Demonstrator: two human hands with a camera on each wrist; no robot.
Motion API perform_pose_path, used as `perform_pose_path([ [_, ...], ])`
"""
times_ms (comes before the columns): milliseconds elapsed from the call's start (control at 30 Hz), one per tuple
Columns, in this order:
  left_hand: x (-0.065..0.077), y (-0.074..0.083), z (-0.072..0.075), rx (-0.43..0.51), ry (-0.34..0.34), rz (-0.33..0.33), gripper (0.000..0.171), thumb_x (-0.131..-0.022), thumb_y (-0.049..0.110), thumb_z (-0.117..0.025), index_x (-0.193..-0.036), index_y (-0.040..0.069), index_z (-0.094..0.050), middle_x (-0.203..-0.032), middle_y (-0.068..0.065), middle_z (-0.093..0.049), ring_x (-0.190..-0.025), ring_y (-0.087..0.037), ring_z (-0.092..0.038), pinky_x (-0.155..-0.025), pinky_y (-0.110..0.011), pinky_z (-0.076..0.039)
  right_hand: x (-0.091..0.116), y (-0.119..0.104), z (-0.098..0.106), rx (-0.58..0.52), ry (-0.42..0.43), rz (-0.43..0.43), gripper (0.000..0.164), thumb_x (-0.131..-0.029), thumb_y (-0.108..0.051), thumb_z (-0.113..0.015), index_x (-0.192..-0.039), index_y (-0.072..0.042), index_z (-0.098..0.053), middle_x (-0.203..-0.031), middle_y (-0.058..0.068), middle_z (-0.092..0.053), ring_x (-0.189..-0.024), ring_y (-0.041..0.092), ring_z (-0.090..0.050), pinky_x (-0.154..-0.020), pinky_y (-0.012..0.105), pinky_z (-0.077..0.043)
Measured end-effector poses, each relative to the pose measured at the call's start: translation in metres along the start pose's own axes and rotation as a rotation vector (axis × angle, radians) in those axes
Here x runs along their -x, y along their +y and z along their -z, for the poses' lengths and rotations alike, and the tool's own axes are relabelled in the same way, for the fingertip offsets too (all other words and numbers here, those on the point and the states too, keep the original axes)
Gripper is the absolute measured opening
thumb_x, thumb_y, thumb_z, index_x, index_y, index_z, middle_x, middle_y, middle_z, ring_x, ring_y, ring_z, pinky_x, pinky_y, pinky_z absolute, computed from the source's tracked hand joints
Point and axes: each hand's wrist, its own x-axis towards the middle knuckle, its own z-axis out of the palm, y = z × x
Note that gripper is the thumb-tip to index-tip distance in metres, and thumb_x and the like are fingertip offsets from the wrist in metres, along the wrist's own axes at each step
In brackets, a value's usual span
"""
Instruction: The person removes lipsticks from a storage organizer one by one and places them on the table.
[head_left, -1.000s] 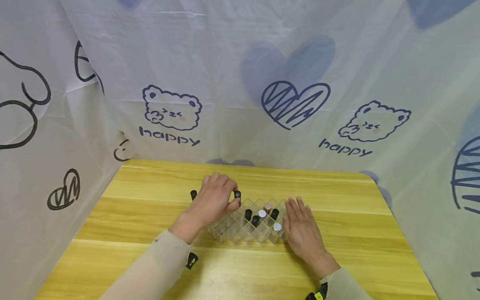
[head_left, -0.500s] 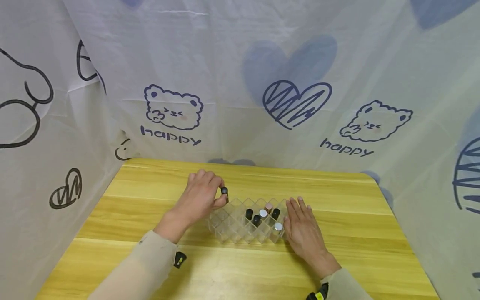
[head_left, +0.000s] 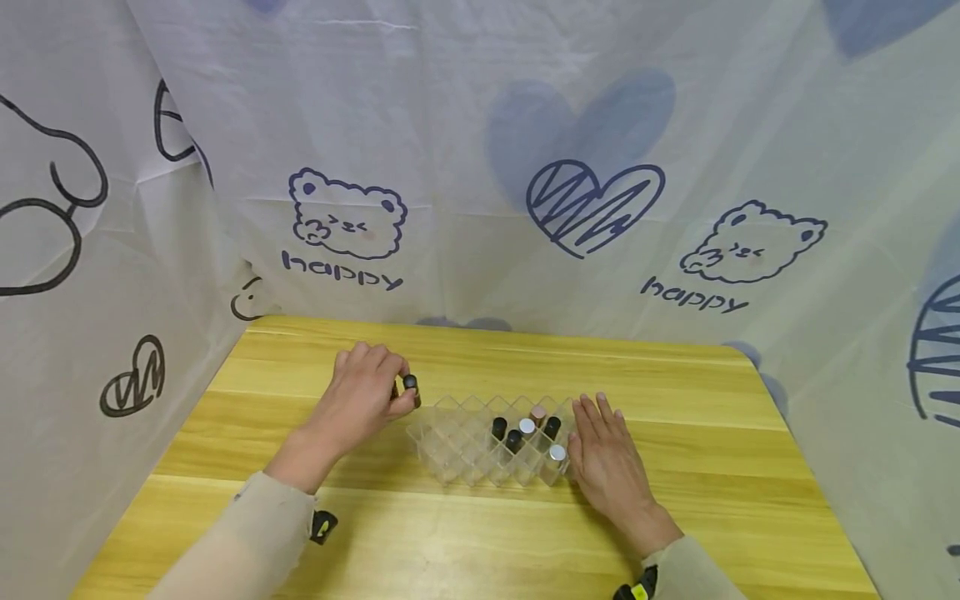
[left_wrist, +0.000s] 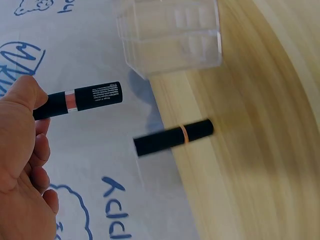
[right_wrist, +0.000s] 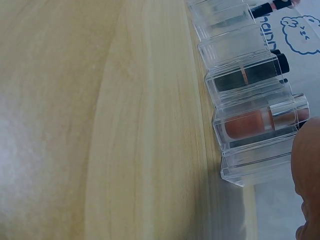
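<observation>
- From where I watch, the left hand (head_left: pixel 356 400) has its thumb and fingers pinched on the cap of a black tube (left_wrist: pixel 82 99) with a pink band and small pale print.
- I see that tube roughly upright in the air, just left of the clear organizer (head_left: pixel 450 454) and apart from it.
- My left wrist view shows a second black tube (left_wrist: pixel 160 142), with an orange band, standing on the table (head_left: pixel 480 542) near the held one.
- The right hand (head_left: pixel 611 462) lies with its fingers straight and close together along the organizer's right end, gripping nothing that I can make out.
- I count six caps in the organizer's diamond-shaped compartments, all toward its right half: three black, two silvery, one pinkish.
- On my right wrist view, a reddish tube (right_wrist: pixel 245 125) and a black tube show through the organizer's clear wall.
- Behind the table I see a pale cloth (head_left: pixel 465 100) printed with hearts, bears and "happy".
</observation>
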Motion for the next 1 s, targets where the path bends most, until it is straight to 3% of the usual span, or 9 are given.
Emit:
perform_pose_path([
  [233,0.017,-0.018,0.003,-0.019,0.027,0.028,0.027,-0.089,0.028,-0.082,-0.099,0.008,-0.067,-0.096,-0.006,-0.065,-0.09,-0.028,-0.046,-0.081,-0.043,-0.032,-0.001,0.0,0.001,0.001,-0.025,-0.009,0.051,-0.113,-0.023,-0.041,-0.155,0.006,-0.045,-0.162,0.024,-0.044,-0.157,0.043,-0.03,-0.124,0.061,-0.027],
  [500,0.031,-0.036,-0.001,-0.045,0.014,0.052,0.026,-0.09,0.026,-0.08,-0.101,0.006,-0.068,-0.096,-0.006,-0.064,-0.088,-0.026,-0.045,-0.081,-0.041,-0.031,0.0,0.0,0.001,-0.003,-0.035,-0.018,0.052,-0.113,-0.024,-0.041,-0.155,0.006,-0.045,-0.162,0.024,-0.043,-0.157,0.043,-0.029,-0.125,0.061,-0.026],
  [1000,0.04,-0.06,-0.021,-0.099,0.009,0.077,0.029,-0.092,0.025,-0.08,-0.103,0.003,-0.067,-0.095,-0.009,-0.062,-0.089,-0.03,-0.046,-0.078,-0.04,-0.03,-0.001,0.001,0.0,-0.003,-0.032,-0.019,0.051,-0.112,-0.023,-0.042,-0.155,0.006,-0.045,-0.162,0.024,-0.044,-0.157,0.043,-0.029,-0.125,0.061,-0.026],
])
